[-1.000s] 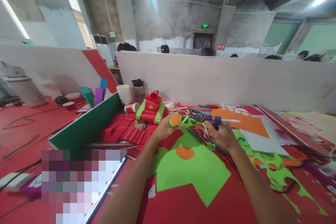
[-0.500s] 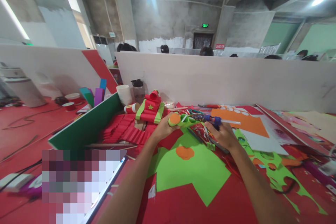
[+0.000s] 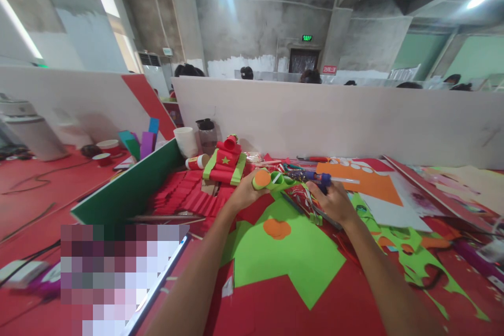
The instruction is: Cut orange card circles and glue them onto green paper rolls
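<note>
My left hand (image 3: 244,194) is closed around a rolled green paper piece (image 3: 282,180) with an orange disc (image 3: 262,178) at one end. In my right hand (image 3: 334,202) is a blue glue gun (image 3: 323,180), a clear glue stick jutting from its back. Its nozzle points left, at the green roll; whether they touch I cannot tell. Below both hands lies a large green paper sheet (image 3: 287,260) with zigzag edges and an orange paper shape (image 3: 277,229) on it. Scissors (image 3: 328,218) partly show under my right hand.
Behind my left hand stand a red and green paper model with a star (image 3: 226,160), pleated red paper (image 3: 197,197), a paper cup (image 3: 186,142) and a bottle (image 3: 207,136). Green scraps (image 3: 417,257) lie at right. A phone-like screen (image 3: 157,273) and green board (image 3: 126,181) are left.
</note>
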{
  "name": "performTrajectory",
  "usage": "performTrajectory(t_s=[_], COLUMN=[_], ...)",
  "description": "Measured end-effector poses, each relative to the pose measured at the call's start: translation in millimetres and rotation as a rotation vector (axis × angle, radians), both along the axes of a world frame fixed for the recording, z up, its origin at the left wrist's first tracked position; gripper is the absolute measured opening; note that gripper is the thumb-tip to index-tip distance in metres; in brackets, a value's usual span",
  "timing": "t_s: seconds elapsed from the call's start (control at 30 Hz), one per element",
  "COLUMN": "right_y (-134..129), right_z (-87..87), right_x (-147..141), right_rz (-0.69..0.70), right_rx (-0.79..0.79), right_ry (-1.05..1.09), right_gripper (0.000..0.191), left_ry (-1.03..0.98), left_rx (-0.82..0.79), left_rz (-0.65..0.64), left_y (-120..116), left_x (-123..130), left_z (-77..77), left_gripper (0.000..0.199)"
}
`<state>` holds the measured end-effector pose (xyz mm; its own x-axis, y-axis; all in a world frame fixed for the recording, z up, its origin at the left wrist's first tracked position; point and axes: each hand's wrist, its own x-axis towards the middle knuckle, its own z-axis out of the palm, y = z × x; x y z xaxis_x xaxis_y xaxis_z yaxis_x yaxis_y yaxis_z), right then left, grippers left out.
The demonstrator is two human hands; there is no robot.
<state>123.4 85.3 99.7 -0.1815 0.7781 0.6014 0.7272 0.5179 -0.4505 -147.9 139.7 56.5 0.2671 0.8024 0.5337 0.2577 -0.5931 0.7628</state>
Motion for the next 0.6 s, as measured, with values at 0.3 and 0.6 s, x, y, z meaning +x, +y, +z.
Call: performTrajectory(t_s=[0.3, 0.6], right_y=[0.0, -4.2], right_z=[1.7, 8.0], right_x=[0.6, 2.3], right_rz=[0.005, 0.015], right_rx=[-0.002, -0.055], right_ry=[-0.012, -0.037], right_gripper=[0.04, 0.042], left_ry=[0.013, 0.019], left_rx=[-0.007, 0.006], left_rz=[0.008, 0.021], left_y=[-0.5, -0.6], left_x=[0.0, -0.4], left_z=[0.3, -0.6], left_gripper=[0.049, 0.046])
